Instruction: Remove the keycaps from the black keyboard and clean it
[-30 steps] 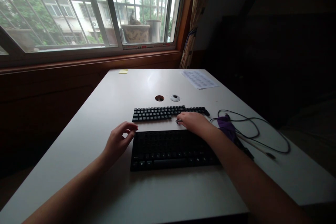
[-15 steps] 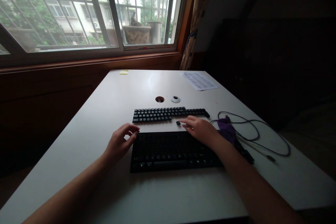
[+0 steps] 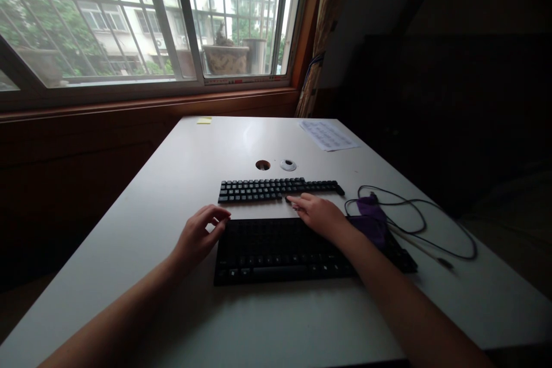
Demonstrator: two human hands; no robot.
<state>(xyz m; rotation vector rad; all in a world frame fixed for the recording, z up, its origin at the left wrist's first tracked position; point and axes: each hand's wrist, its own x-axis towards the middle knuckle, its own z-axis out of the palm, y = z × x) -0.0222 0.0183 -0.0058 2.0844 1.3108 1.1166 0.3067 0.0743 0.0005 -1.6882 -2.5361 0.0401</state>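
Note:
A black keyboard [image 3: 267,241] lies before me, most of its upper rows bare of caps and the lowest rows still capped. At its top left corner, my left hand [image 3: 202,233] curls its thumb and fingers around the edge. Behind it, removed black keycaps [image 3: 250,190] stand in rows. My right hand [image 3: 317,214] reaches over the keyboard, the index fingertip touching one loose keycap [image 3: 287,199] near the front row. Under its fingers a thin shiny wire tool [image 3: 296,207] shows in part; its exact kind is hard to make out.
A purple cloth [image 3: 371,221] covers part of the keyboard's right side. Beside it a black cable [image 3: 425,218] loops, and a thin stick-like brush [image 3: 444,263] lies there. Two desk holes [image 3: 263,165], printed paper [image 3: 328,135] and yellow notes [image 3: 204,120] are farther back.
My right hand has moved slightly left and away from me, sliding the loose keycap up toward the front row. My left hand stays at the keyboard corner.

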